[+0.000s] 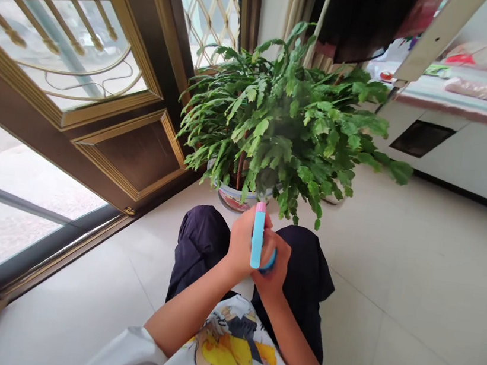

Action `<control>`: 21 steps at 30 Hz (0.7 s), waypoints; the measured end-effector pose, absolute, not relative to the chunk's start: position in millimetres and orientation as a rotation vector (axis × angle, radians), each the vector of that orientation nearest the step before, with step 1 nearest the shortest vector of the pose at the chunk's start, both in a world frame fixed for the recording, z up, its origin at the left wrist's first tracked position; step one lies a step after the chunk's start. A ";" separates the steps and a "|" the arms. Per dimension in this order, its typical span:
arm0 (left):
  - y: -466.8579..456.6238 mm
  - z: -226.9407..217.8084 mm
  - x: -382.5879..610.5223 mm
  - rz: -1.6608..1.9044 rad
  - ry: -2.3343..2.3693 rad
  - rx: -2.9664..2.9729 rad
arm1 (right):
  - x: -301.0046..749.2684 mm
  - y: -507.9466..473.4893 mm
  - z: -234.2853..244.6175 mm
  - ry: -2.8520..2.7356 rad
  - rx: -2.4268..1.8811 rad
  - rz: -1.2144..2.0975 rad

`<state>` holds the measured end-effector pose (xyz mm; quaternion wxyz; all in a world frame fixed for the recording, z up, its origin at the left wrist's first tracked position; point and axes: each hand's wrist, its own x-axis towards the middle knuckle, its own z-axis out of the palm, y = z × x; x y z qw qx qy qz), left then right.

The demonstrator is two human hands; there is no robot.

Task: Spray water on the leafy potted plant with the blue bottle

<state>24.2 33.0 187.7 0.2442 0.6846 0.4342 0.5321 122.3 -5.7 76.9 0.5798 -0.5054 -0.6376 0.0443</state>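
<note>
A light-blue spray bottle [256, 241] with a pink nozzle is held in front of my knees, its nozzle pointing at a leafy green potted plant [257, 106]. My left hand [241, 239] is closed around the bottle's upper part, by the trigger head. Lower and to the right, my right hand [278, 265] wraps the bottle too, with a bit of its blue body showing by the palm. A faint haze of mist hangs before the leaves. Fingers on the far side of the bottle are partly hidden. The plant's painted pot [235, 198] stands on the floor beyond my hands.
An open brown door [131, 150] with gold trim and bars stands at the left, beside a threshold. My knees in dark trousers [202, 243] flank my hands. Pale floor tiles [393, 274] extend to the right. A white cabinet [475, 159] with things on top is at the upper right.
</note>
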 end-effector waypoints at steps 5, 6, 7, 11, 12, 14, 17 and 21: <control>35.2 182.1 4.9 1.549 1.296 1.779 | 114.6 8.3 83.4 -1.598 -1.125 0.081; 35.9 182.3 0.7 1.567 1.334 1.765 | 111.5 11.6 84.0 -1.612 -1.110 0.081; 36.9 183.1 -3.6 1.584 1.372 1.751 | 107.8 14.7 84.7 -1.626 -1.094 0.087; 43.6 191.0 -20.5 1.656 1.371 1.729 | 88.0 24.0 88.2 -1.661 -1.056 0.175; 45.8 192.9 -24.5 1.660 1.337 1.725 | 82.6 25.2 89.0 -1.655 -1.059 0.200; 50.5 193.9 -32.3 1.655 1.303 1.679 | 72.8 26.5 90.2 -1.645 -1.086 0.222; 57.1 185.8 -42.9 1.631 1.351 1.540 | 63.0 26.7 89.8 -1.677 -1.125 0.199; 62.5 159.9 -52.4 1.648 1.420 1.403 | 59.8 24.4 82.9 -1.742 -1.154 0.207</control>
